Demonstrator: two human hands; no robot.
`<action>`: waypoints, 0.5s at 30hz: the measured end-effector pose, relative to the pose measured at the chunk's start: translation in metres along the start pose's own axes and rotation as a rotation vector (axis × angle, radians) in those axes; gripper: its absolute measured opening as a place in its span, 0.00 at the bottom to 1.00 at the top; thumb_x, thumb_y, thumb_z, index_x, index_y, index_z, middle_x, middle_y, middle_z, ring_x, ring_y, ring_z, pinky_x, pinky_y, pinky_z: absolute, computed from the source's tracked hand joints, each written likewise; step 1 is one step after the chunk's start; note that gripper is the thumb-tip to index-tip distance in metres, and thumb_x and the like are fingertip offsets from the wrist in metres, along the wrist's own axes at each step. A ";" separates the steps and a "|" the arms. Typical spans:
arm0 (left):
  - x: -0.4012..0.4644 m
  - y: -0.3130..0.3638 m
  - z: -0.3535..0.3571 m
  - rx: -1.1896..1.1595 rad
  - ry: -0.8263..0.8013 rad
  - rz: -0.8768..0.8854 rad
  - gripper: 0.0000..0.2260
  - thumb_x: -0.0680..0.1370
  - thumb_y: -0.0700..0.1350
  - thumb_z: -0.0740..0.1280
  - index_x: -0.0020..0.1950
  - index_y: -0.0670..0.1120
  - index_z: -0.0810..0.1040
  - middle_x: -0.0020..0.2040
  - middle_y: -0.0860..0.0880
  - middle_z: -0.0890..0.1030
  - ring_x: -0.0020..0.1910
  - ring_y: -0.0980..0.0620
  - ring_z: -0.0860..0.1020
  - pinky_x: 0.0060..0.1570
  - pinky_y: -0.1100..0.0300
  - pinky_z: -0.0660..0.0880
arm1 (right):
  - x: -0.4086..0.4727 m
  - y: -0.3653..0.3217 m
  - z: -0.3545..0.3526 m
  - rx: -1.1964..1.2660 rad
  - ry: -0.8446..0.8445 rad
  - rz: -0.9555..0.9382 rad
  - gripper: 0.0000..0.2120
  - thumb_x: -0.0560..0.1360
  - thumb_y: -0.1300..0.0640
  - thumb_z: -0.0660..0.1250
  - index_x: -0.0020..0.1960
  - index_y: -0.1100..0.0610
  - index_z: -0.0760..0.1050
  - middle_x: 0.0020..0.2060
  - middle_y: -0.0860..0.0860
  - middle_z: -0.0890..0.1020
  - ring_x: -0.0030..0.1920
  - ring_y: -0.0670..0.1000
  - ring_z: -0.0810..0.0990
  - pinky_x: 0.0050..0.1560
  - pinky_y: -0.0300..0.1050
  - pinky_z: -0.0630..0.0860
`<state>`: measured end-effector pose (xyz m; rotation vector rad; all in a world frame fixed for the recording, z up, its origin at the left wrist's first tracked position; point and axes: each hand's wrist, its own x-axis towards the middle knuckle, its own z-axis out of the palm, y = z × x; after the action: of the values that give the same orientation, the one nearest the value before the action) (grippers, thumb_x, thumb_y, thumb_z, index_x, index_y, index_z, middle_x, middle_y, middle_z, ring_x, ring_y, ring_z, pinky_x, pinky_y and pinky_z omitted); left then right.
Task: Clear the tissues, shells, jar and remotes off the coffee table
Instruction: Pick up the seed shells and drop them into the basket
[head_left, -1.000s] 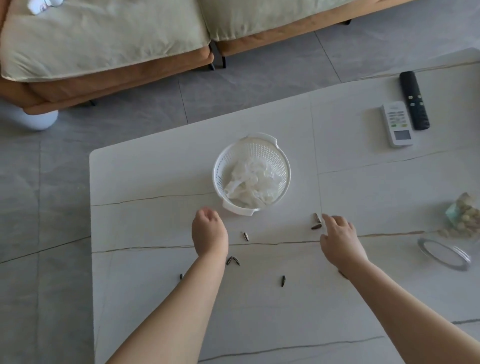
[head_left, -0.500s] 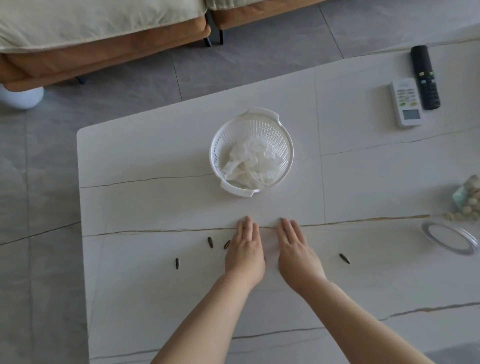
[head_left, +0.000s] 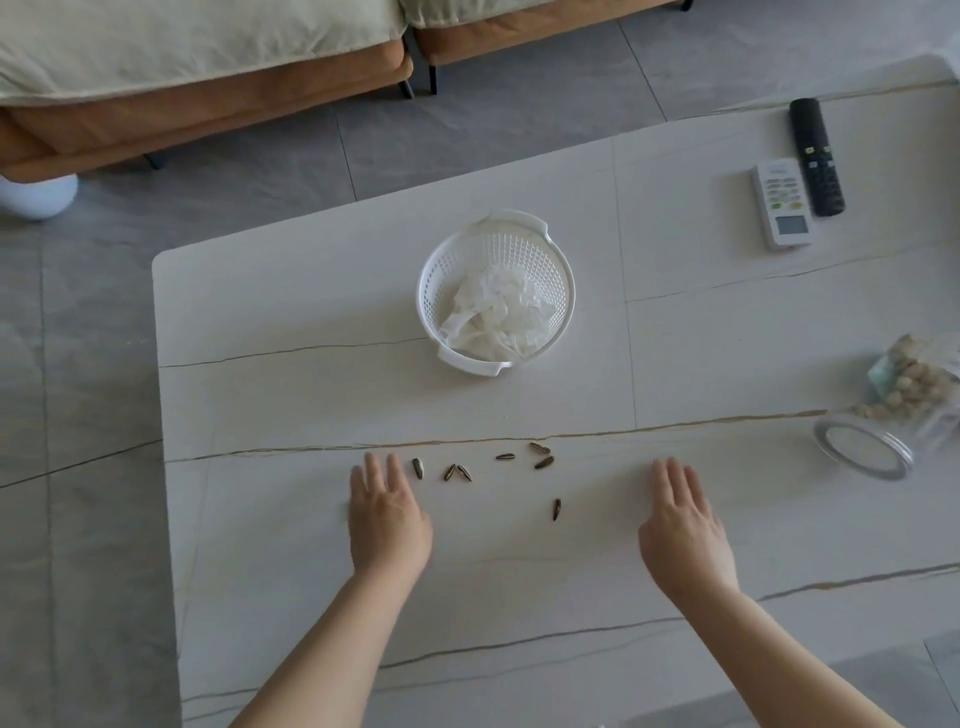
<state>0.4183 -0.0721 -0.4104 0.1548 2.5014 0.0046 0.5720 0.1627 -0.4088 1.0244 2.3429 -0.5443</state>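
Observation:
Several dark seed shells (head_left: 457, 472) lie in a loose cluster on the pale coffee table (head_left: 291, 405), between my two hands. My left hand (head_left: 387, 512) rests flat and open just left of the shells. My right hand (head_left: 683, 525) lies flat and open to their right, holding nothing. Crumpled white tissues (head_left: 493, 317) sit inside a white perforated basket (head_left: 563, 291) behind the shells. At the right edge a clear jar (head_left: 914, 400) lies on its side with pale nuts in it. Farther back right lie a white remote (head_left: 782, 203) and a black remote (head_left: 816, 156).
An orange sofa (head_left: 208, 109) with pale green cushions stands beyond the table across grey floor tiles. A white rounded object (head_left: 36, 195) sits on the floor at far left. The table's left edge runs down near my left forearm.
My hands were together at the table's middle and have spread apart. The shells now lie gathered in a cluster between them; the view shifted slightly.

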 end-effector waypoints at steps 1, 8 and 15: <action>-0.002 -0.003 0.002 0.009 -0.021 -0.072 0.30 0.79 0.43 0.58 0.78 0.42 0.48 0.79 0.40 0.47 0.78 0.39 0.49 0.75 0.50 0.54 | -0.003 0.001 0.004 0.004 -0.013 0.035 0.32 0.77 0.62 0.51 0.77 0.57 0.40 0.78 0.52 0.44 0.78 0.52 0.42 0.77 0.47 0.49; -0.019 0.020 0.021 -0.176 -0.127 -0.181 0.30 0.80 0.42 0.58 0.78 0.38 0.46 0.78 0.37 0.44 0.77 0.38 0.48 0.74 0.51 0.55 | -0.021 -0.035 0.032 0.099 -0.038 0.046 0.33 0.76 0.64 0.51 0.77 0.60 0.39 0.78 0.55 0.44 0.78 0.53 0.41 0.78 0.48 0.45; -0.027 0.057 0.030 -0.230 -0.127 0.186 0.32 0.78 0.39 0.59 0.79 0.43 0.47 0.80 0.44 0.41 0.79 0.46 0.44 0.75 0.56 0.54 | -0.028 -0.084 0.040 0.226 -0.132 -0.244 0.34 0.75 0.67 0.50 0.77 0.55 0.40 0.78 0.50 0.43 0.78 0.49 0.46 0.73 0.42 0.56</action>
<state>0.4643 -0.0197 -0.4164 0.2817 2.3309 0.3470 0.5359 0.0724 -0.4103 0.7729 2.3401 -0.9586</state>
